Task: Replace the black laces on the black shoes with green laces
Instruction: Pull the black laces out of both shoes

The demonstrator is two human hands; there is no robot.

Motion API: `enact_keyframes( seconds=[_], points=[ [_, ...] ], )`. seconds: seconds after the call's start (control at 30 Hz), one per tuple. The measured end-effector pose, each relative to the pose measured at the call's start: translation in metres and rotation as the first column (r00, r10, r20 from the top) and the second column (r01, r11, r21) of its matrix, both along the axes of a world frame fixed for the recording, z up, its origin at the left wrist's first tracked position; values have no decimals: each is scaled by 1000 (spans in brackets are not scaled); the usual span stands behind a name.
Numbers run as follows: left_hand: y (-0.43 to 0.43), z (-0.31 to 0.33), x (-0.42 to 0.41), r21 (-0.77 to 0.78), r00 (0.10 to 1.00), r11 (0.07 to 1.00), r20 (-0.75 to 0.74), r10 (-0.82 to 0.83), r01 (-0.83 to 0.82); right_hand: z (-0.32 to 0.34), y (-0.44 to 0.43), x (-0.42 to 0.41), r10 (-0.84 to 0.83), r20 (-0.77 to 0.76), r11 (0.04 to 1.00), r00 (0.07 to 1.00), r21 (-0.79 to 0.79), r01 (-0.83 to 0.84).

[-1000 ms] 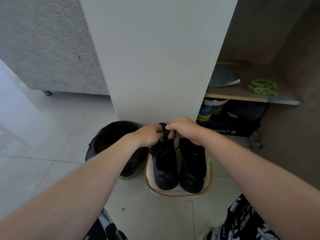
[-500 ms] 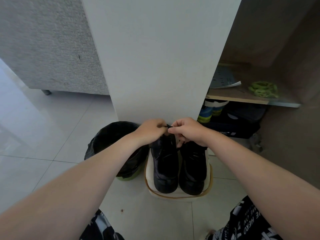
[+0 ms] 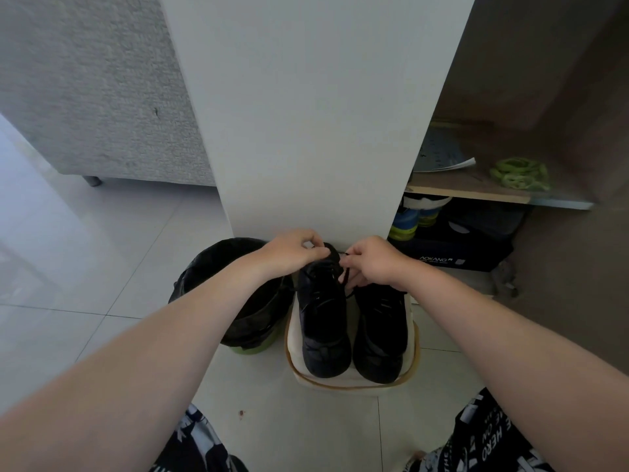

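**Q:** Head view: where do your hands stand?

**A:** Both hands meet at the 12 o'clock end of the worked shoe [image 3: 323, 321], which is one of the black pair. The pair stands toes toward you on a low white stand [image 3: 350, 386]. Your left hand [image 3: 292, 252] has its fingers curled, thumb against forefinger, at the shoe's top. It appears to pinch one end of the black lace [image 3: 344, 279]. Your right hand [image 3: 369, 264] is also curled and pinches the other strand. That strand hangs slack between the two shoes.

**Q:** How far along is the task?

**A:** Early, by judgement. The black lace is loose at the top. The lower eyelets are too dark to read, so you cannot tell how many rows are freed. The second shoe [image 3: 381, 332] stands just beside the first, at its 3 o'clock, with neither hand working its lacing. The green laces [image 3: 519, 173] lie bundled on the shelf [image 3: 476, 196], at 2 o'clock from the shoes and well apart from them. No green shows on either shoe.

**Q:** What is left?

**A:** Nearly all of it. You still have to draw the black lace out of this shoe and then out of the second. After that you fetch the green bundle and thread both shoes. A black-lined bin [image 3: 238, 301] stands at 9 o'clock, just beside the stand. A dark shoe box [image 3: 459, 257] sits beneath the shelf.
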State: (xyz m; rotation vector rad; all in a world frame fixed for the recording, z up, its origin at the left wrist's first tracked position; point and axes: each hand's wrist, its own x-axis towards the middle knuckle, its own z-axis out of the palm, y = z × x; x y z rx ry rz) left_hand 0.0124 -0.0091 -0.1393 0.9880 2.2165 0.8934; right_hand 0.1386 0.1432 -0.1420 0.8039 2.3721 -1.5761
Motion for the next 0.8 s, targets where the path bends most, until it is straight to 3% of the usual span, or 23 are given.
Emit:
enact_keyframes(
  seconds=[0.13, 0.2, 0.3, 0.37, 0.47, 0.57, 0.63, 0.73, 0.8],
  points=[
    [-2, 3, 1, -62, 988, 988, -67, -142, 138, 3, -5, -5, -48, 29, 984, 998, 172, 43],
    [-1, 4, 0, -30, 994, 997, -74, -78, 76, 4, -7, -7, -4, 56, 948, 998, 318, -15],
    [-4, 7, -3, 54, 993, 994, 72, 93, -97, 0, -1, -6, 96, 87, 898, 992, 422, -124],
    [-6, 8, -4, 60, 980, 984, 120, 157, -165, 0, 3, -6, 193, 186, 828, 963, 496, -262],
    [-5, 6, -2, 76, 967, 971, 136, 215, -226, 4, 3, -6, 273, 293, 767, 916, 508, -391],
    [-2, 2, -2, 94, 963, 961, 110, 248, -258, 5, 4, -6, 285, 314, 728, 906, 543, -418],
    [-3, -4, -3, 47, 974, 974, -13, 225, -224, 5, 5, -4, 278, 323, 718, 905, 556, -419],
    [-3, -6, 2, 32, 899, 998, -434, 67, -58, 5, 4, -1, 316, 378, 707, 870, 517, -482],
    [3, 0, 10, 45, 876, 992, -475, -84, 120, 7, 2, -2, 340, 408, 684, 847, 511, -521]
  ],
)
